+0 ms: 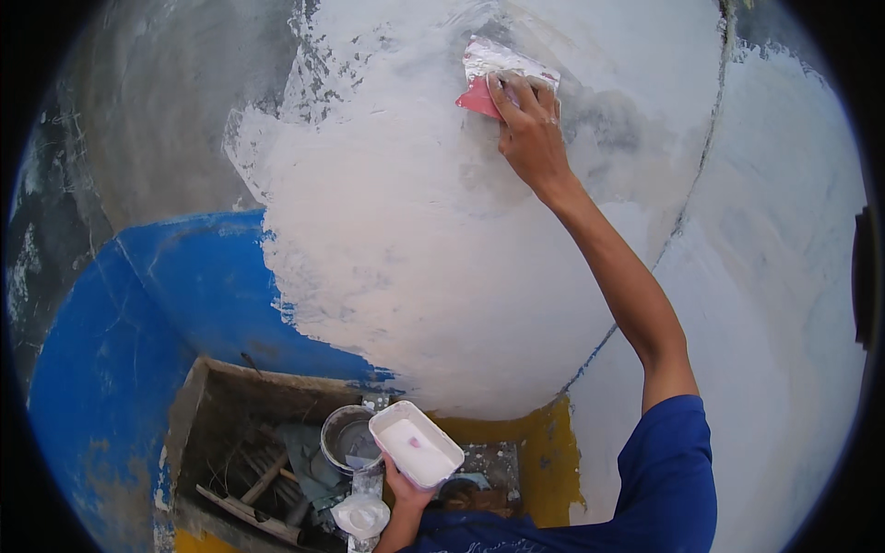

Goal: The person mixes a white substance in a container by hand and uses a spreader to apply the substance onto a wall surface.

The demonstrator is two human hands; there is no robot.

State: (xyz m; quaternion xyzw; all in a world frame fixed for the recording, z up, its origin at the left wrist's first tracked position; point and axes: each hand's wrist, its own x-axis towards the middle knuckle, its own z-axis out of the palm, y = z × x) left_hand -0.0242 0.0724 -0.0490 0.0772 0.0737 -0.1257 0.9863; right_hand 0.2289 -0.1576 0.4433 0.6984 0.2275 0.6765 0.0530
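The red spreader is lying against the white-coated wall at the far side, right of the middle, its upper part being smeared with white. The right hand is gripping it, with bent fingers spreading over its near edge. Near, the left hand is closing round the near-left side of a white tub, its grip underneath being hidden. The tub is tilting a little and is holding smooth white paste, with a small pinkish fleck showing on top. Just left of the tub, a round bucket is standing with grey, smeared sides; something pale is lying inside, though I cannot tell what. Nearer, a crumpled white bag-like thing is sitting below the bucket. Further left, an open concrete box is holding wooden sticks and a grey-green cloth. A blue wall section is curving round behind the box, while a yellow patch is showing to the tub's right.
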